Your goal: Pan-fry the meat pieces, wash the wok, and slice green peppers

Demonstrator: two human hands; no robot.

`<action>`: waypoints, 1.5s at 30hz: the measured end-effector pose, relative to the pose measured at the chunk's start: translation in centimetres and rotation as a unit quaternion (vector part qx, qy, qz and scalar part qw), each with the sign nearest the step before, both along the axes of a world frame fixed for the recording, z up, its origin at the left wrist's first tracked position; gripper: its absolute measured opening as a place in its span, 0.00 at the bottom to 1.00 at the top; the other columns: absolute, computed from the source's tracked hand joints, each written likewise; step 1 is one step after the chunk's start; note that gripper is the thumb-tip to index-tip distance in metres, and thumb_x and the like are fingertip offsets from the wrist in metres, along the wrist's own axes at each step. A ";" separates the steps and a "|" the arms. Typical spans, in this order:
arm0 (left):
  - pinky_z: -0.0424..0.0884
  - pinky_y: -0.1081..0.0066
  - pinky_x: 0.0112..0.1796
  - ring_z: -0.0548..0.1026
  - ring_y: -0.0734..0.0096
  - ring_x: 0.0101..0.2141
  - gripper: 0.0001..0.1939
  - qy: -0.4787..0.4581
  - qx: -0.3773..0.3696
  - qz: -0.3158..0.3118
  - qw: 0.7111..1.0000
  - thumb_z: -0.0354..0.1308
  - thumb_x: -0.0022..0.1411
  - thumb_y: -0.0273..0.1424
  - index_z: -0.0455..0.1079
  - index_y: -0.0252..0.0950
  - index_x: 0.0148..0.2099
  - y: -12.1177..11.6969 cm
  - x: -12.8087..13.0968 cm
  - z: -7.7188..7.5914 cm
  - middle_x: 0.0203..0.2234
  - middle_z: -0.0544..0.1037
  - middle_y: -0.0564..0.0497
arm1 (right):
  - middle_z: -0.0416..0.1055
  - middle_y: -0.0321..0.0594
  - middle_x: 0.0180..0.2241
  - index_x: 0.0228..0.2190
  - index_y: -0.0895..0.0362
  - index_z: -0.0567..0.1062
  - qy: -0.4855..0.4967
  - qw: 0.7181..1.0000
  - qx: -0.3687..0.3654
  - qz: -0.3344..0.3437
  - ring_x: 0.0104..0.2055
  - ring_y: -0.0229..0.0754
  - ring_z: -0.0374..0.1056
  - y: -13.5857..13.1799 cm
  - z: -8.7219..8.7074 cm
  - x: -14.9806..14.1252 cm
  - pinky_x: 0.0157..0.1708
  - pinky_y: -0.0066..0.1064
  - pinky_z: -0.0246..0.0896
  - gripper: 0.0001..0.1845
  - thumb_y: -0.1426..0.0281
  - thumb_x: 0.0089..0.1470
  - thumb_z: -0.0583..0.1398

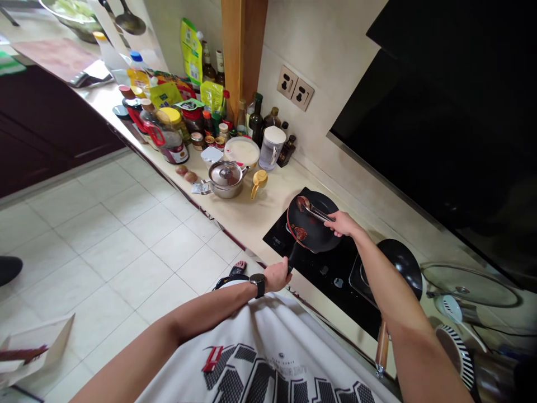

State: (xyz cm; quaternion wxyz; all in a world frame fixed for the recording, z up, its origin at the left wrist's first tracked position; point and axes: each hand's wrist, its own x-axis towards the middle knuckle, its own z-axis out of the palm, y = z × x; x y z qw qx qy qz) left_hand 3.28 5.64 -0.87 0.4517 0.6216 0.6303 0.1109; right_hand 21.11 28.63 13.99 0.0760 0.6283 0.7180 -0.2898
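Note:
My left hand (277, 274), with a dark watch at the wrist, is wrapped round the black handle of a frying pan (321, 207). The pan is tilted on the black cooktop (279, 228). In my right hand (342, 223) is a pair of metal tongs (318, 212), its tips at a browned piece of meat (302, 203) by the pan's far left side. A second browned piece of meat (299, 233) lies in the pan near the handle.
A wok (400, 263) with a wooden handle sits on the right burner, beside a glass lid (470, 285). Left of the cooktop stand a lidded steel pot (227, 179), a yellow-capped dispenser (259, 182) and a water pitcher (272, 150). Several bottles and jars crowd the counter behind.

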 end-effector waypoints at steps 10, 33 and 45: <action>0.69 0.57 0.47 0.77 0.50 0.48 0.20 -0.030 0.004 0.024 0.999 0.56 0.65 0.38 0.61 0.45 0.58 -0.2 0.1 -0.4 0.48 0.80 0.43 | 0.66 0.31 0.14 0.35 0.64 0.79 -0.142 0.985 -0.050 0.080 0.13 0.34 0.62 4.3 5.8 -5.9 0.16 0.23 0.60 0.04 0.75 0.56 0.66; 0.68 0.61 0.47 0.76 0.53 0.49 0.19 -0.024 -0.003 0.013 1.000 0.55 0.66 0.40 0.60 0.46 0.58 -0.2 0.0 -0.3 0.48 0.80 0.45 | 0.67 0.30 0.17 0.44 0.63 0.79 0.020 0.999 -0.047 -0.014 0.13 0.31 0.62 1.7 1.8 -0.6 0.12 0.19 0.57 0.11 0.73 0.59 0.64; 0.68 0.60 0.47 0.77 0.53 0.47 0.20 -0.010 0.010 -0.014 1.000 0.52 0.67 0.38 0.58 0.45 0.60 -0.1 -0.1 -0.4 0.48 0.79 0.42 | 0.74 0.33 0.24 0.49 0.54 0.76 0.093 0.984 0.092 -0.123 0.18 0.34 0.71 -7.0 -8.3 -1.8 0.18 0.19 0.66 0.15 0.63 0.64 0.58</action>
